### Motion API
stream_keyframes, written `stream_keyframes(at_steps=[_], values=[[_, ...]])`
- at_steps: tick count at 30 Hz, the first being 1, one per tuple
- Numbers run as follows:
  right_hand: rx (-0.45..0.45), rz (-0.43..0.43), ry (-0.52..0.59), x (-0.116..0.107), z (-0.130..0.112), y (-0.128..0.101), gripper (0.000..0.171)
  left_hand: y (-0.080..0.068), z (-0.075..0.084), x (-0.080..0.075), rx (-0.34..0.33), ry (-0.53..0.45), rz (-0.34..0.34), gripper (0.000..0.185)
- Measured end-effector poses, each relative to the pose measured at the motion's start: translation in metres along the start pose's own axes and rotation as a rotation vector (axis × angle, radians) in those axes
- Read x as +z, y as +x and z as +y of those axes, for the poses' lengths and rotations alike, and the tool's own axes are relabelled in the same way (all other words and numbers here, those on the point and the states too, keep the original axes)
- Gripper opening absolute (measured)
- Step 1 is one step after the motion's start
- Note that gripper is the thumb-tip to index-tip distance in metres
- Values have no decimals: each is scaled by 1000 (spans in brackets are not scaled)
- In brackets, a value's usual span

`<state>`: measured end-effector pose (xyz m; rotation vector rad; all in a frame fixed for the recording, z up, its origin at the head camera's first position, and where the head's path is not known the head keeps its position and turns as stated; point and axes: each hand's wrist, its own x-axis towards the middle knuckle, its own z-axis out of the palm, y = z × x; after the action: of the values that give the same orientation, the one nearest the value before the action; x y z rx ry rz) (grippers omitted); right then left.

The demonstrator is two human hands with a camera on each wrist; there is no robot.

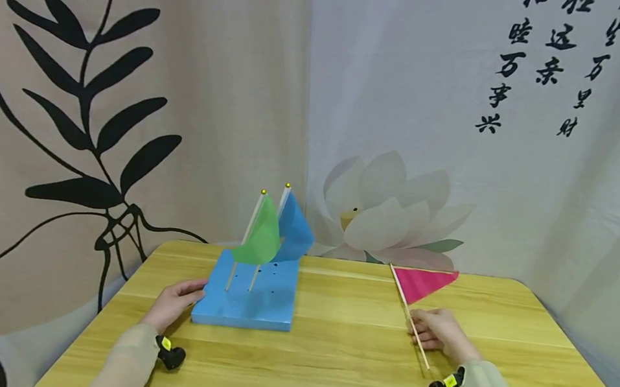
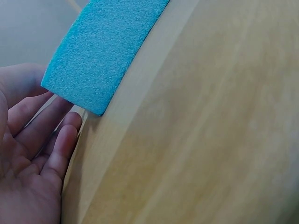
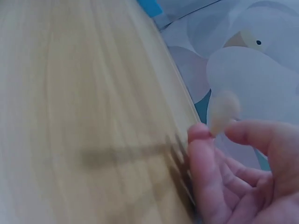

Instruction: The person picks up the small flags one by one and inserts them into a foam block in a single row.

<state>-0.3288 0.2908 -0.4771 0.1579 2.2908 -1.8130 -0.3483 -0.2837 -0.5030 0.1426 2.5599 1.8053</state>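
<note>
I have the right hand (image 1: 443, 332) pinching the pink flag (image 1: 420, 285) by its stick above the desk (image 1: 333, 373); the left hand (image 1: 174, 303), loosely outstretched, touches the blue board (image 1: 265, 310).

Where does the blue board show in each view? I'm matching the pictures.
Head: the blue board lies left of centre, by the left hand.
Left wrist: the blue board is at the top, left of centre.
Right wrist: probably the blue patch at the top edge, near the middle.
Shared landmark: the wooden table.
</note>
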Motion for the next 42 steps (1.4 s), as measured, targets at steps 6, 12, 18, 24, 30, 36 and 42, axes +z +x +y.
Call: stream_keyframes(at_steps=[6, 12, 18, 24, 30, 36, 42], values=[[10, -89, 42, 4, 2, 3, 32, 0, -1, 0, 6, 1, -2, 48], [17, -135, 117, 5, 2, 6, 27, -1, 0, 0, 5, 5, 0, 48], [-20, -212, 154, 4, 3, 6, 31, -2, 5, 2, 4, 19, 6, 47], [-68, -224, 219, 7, 3, 8, 41, -4, 7, 2, 2, 25, 3, 48], [-140, -120, 237, 17, -7, 8, 45, -3, 3, 0, 0, 14, -4, 49], [-211, -7, 252, 30, -22, 8, 36, -4, 3, 1, 6, 11, -3, 49], [-283, 80, 309, 40, -36, 10, 21, -6, 6, 2, 19, 17, -6, 49]])
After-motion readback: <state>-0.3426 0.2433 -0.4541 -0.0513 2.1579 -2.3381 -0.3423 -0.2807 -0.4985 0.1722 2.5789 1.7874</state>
